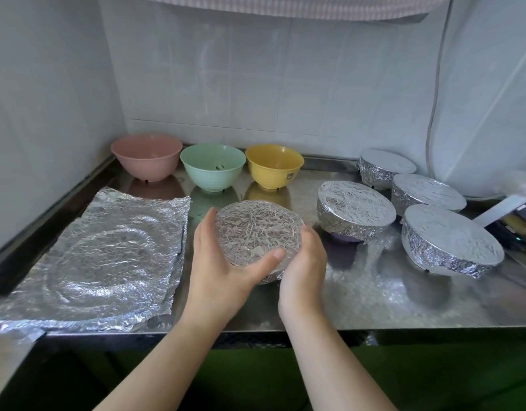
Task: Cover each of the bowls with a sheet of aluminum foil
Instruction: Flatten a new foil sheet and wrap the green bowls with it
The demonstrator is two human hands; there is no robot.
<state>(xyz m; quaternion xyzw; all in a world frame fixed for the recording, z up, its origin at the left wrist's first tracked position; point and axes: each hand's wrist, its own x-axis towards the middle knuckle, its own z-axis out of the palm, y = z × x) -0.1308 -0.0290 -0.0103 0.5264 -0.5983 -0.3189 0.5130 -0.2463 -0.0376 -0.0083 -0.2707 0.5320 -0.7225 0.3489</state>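
Observation:
A foil-wrapped bowl (pixel 257 229) sits between my two hands at the middle of the steel counter. My left hand (pixel 223 262) cups its left side, thumb lying across the near rim. My right hand (pixel 304 262) presses against its right side. At the back stand three uncovered bowls: pink (pixel 146 157), green (pixel 212 167) and yellow (pixel 273 166). Several foil-covered bowls stand on the right, the nearest to my hands (pixel 355 212) and another at the front right (pixel 451 241). Flat crinkled foil sheets (pixel 104 259) lie stacked on the left.
The steel counter (pixel 359 292) meets tiled walls at the back and left. A knife-like tool with a white blade (pixel 502 209) lies at the far right edge. A white cable (pixel 433 108) hangs down the right wall. The counter's front edge runs just below my wrists.

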